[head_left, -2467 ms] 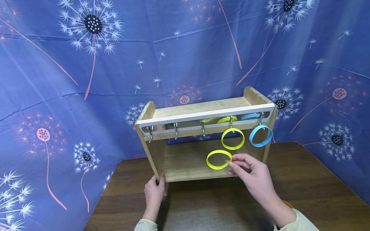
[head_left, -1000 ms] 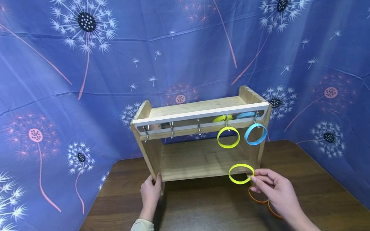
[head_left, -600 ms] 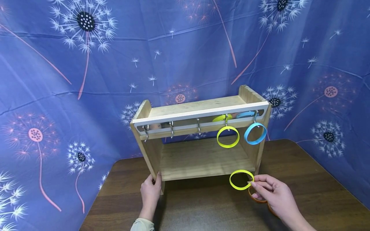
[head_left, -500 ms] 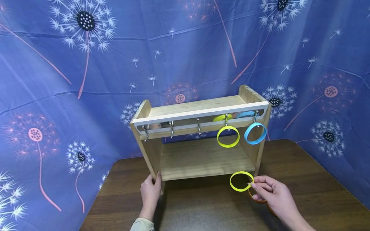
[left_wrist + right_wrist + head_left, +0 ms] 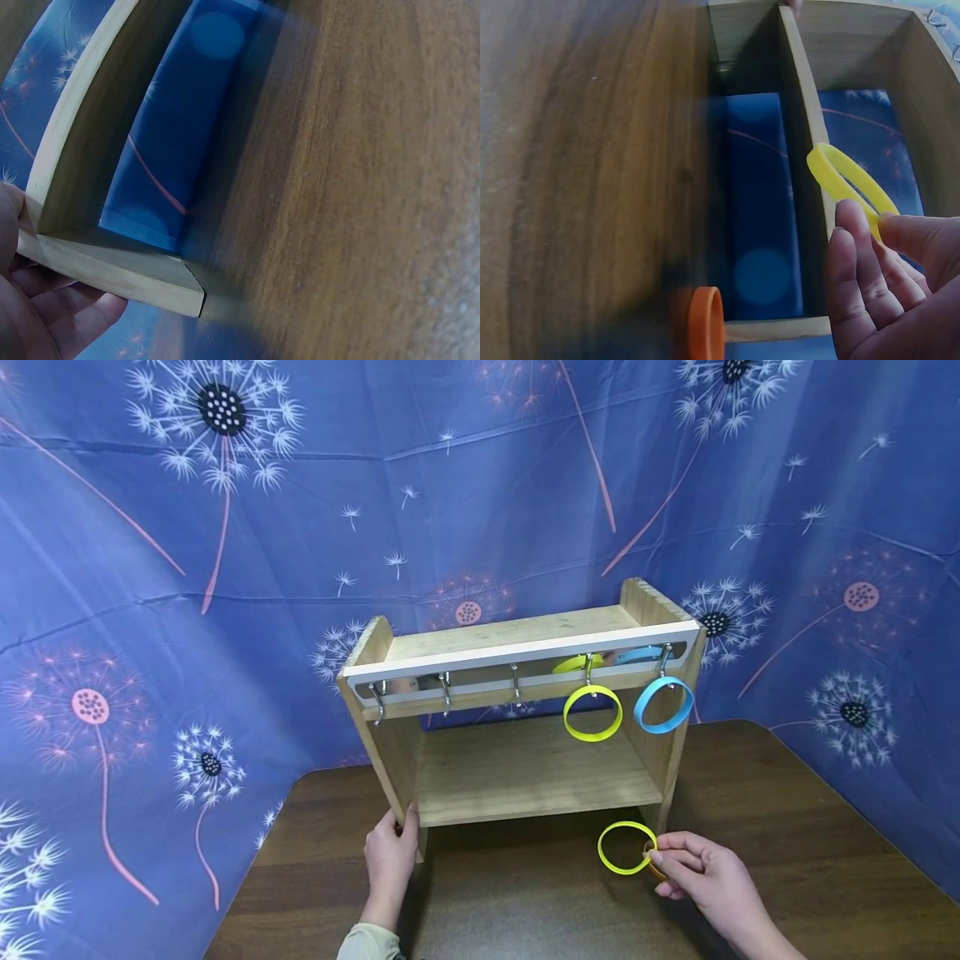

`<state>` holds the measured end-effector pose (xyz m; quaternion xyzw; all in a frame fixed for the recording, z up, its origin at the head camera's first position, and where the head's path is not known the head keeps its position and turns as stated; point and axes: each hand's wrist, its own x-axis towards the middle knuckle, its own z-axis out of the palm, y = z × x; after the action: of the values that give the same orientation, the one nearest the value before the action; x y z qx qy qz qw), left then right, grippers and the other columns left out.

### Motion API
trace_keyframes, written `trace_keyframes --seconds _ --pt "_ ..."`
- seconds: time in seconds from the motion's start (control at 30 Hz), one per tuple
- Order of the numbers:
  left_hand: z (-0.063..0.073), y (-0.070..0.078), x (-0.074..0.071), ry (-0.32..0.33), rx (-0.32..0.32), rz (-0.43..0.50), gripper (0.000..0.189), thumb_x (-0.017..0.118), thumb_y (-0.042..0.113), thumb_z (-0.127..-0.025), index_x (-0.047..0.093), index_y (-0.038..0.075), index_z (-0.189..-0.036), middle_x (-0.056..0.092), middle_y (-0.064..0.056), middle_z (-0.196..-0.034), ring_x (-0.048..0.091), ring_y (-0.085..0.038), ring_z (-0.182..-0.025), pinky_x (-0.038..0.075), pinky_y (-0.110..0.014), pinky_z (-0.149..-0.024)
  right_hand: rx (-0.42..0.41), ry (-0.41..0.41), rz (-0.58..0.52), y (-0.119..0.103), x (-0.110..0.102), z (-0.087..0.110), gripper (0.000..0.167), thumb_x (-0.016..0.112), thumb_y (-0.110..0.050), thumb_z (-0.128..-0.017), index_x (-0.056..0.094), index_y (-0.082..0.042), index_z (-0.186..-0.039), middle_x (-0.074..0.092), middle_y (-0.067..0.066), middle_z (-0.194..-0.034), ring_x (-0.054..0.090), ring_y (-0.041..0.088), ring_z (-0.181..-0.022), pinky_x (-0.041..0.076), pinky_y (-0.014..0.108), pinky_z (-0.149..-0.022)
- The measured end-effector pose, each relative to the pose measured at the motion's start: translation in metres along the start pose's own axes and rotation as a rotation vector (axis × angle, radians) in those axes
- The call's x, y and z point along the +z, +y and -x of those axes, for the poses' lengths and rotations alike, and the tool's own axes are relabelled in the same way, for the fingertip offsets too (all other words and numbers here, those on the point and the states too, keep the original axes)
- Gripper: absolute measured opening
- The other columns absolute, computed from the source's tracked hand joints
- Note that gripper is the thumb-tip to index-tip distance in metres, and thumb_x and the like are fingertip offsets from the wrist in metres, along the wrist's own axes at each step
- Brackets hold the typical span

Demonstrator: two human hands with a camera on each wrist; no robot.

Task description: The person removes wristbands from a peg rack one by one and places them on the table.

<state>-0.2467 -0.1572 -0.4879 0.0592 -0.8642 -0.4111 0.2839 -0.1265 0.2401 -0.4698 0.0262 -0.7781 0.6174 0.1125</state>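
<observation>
My right hand (image 5: 708, 881) pinches a yellow wristband (image 5: 602, 852) between thumb and fingers, in front of the shelf's lower right corner. In the right wrist view the wristband (image 5: 829, 176) sticks out past the fingertips. My left hand (image 5: 392, 852) grips the lower left side of a wooden shelf unit (image 5: 540, 777), thumb in front. The left wrist view shows curled fingers (image 5: 71, 311) behind the side panel. A second yellow wristband (image 5: 592, 737) and a blue wristband (image 5: 663, 727) hang from hooks on the shelf's front rail. An orange wristband (image 5: 706, 330) shows below my right hand, mostly hidden in the head view.
The rail bears several metal hooks, such as the leftmost hook (image 5: 378, 706) and the middle hook (image 5: 516, 687), which carry nothing. Under the unit lies a brown wooden table (image 5: 495, 910). A blue dandelion-print cloth (image 5: 300, 543) hangs behind.
My right hand has carried the yellow wristband down and to the right, from before the lower board to below it. The orange wristbands are now largely covered. My left hand keeps its grip.
</observation>
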Motion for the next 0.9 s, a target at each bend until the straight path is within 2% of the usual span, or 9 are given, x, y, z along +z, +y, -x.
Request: trace_keyframes --seconds 0.1,0.23,0.47,0.7,0.9 --pt "-0.001 0.0 0.0 -0.002 -0.002 0.003 0.035 0.065 0.031 -0.093 0.055 0.015 -0.064 0.045 0.005 -0.052 0.043 -0.019 -0.052 0.034 -0.035 -0.051 0.037 -0.017 -0.005 0.003 -0.001 0.0 0.026 0.064 -0.005 -0.093 0.056 0.014 -0.109 0.072 0.012 -0.086 0.067 0.027 -0.06 0.055 0.034 -0.058" --pt "-0.001 0.0 0.0 0.0 0.0 0.001 0.035 0.065 0.032 -0.093 0.055 0.016 -0.063 0.044 0.005 -0.052 0.043 -0.019 -0.051 0.034 -0.035 -0.051 0.096 -0.054 0.011 0.005 -0.002 -0.001 0.029 0.065 -0.01 -0.093 0.057 0.013 -0.11 0.072 0.012 -0.086 0.066 0.023 -0.06 0.055 0.034 -0.059" --pt "-0.001 -0.002 0.0 -0.005 0.006 -0.006 0.036 0.064 0.032 -0.093 0.054 0.016 -0.063 0.044 0.005 -0.052 0.043 -0.02 -0.052 0.034 -0.035 -0.052 0.132 -0.122 0.085 0.013 -0.003 -0.001 0.027 0.065 -0.011 -0.093 0.059 0.011 -0.107 0.072 0.01 -0.084 0.065 0.018 -0.059 0.055 0.032 -0.059" --pt "0.0 -0.002 0.001 -0.001 0.011 -0.004 0.034 0.065 0.031 -0.093 0.055 0.016 -0.064 0.046 0.004 -0.052 0.044 -0.02 -0.053 0.035 -0.036 -0.052 0.181 -0.151 0.141 0.02 -0.005 0.0 0.024 0.066 -0.013 -0.093 0.061 0.007 -0.106 0.072 0.008 -0.082 0.064 0.016 -0.057 0.053 0.03 -0.056" --pt "0.0 -0.002 0.0 -0.003 0.008 -0.008 0.034 0.064 0.033 -0.093 0.057 0.016 -0.064 0.046 0.005 -0.053 0.044 -0.02 -0.052 0.034 -0.036 -0.052 0.186 -0.157 0.167 0.023 -0.004 0.0 0.023 0.066 -0.012 -0.092 0.062 0.007 -0.105 0.072 0.009 -0.079 0.063 0.016 -0.056 0.052 0.03 -0.055"
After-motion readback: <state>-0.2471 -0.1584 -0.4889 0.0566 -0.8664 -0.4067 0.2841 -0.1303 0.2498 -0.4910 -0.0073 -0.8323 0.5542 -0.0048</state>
